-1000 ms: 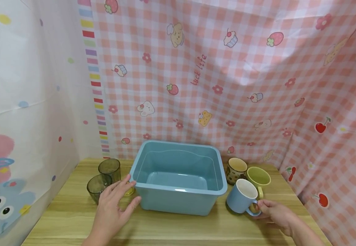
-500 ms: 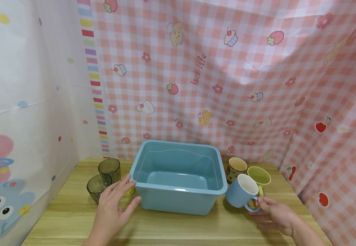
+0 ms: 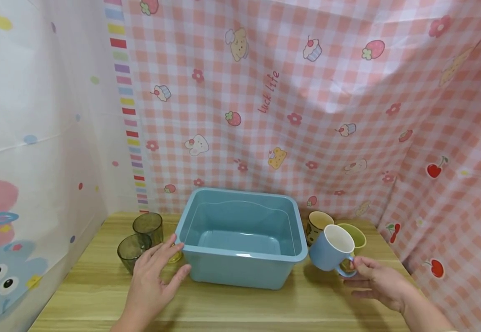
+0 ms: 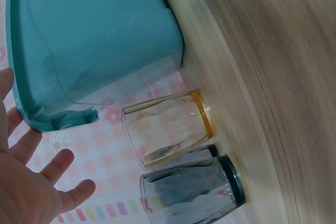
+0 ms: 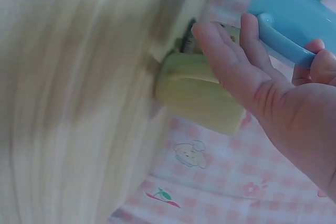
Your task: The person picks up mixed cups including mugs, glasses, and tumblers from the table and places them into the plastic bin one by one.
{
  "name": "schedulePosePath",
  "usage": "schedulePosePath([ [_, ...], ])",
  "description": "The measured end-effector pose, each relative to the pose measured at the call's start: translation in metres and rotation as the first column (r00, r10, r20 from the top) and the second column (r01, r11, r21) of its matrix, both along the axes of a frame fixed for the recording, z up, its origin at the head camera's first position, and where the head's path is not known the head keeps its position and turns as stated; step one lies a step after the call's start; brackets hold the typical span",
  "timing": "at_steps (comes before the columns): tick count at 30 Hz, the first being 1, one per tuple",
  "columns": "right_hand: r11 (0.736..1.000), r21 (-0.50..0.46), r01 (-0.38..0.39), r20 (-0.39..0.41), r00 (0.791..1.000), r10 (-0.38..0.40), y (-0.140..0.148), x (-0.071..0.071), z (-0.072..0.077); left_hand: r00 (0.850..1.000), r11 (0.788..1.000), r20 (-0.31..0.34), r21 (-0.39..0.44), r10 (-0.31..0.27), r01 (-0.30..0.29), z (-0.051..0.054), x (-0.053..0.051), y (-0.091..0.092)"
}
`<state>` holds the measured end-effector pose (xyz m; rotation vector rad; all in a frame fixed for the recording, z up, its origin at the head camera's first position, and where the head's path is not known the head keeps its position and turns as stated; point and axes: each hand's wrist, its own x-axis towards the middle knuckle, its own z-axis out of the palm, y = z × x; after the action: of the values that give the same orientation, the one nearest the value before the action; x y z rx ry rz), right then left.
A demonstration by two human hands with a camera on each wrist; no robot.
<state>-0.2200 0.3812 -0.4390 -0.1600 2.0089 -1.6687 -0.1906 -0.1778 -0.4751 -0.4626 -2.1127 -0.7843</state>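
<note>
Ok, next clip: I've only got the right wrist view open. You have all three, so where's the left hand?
Observer: In the head view, the left hand is at the near left corner of the blue tub.
Operator: What's on the far side of that tub from the blue mug?
Observer: Glasses: two dark glasses and one glass with an amber base.
Operator: Is the mug over the tub yet?
Observer: No, the head view shows it outside, off the tub's right side.
</note>
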Motion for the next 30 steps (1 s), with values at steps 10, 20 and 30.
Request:
schedulePosePath([
  [10,0.953,-0.273,-0.13,0.016,0.99,0.139,0.001,-0.005,0.021,1.0,1.0,0.008,-0.003,0.002,-0.002,0.002,0.001,0.0],
  [20,0.948,-0.293,-0.126,-0.004,0.991,0.131,-0.002,-0.006,0.022,1.0,1.0,0.027,-0.008,0.006,-0.006,0.002,0.002,0.0],
  [30,0.976,-0.197,-0.089,-0.079,0.994,0.075,-0.001,-0.012,0.043,1.0,1.0,0.024,-0.016,0.014,-0.014,0.002,0.002,0.0],
])
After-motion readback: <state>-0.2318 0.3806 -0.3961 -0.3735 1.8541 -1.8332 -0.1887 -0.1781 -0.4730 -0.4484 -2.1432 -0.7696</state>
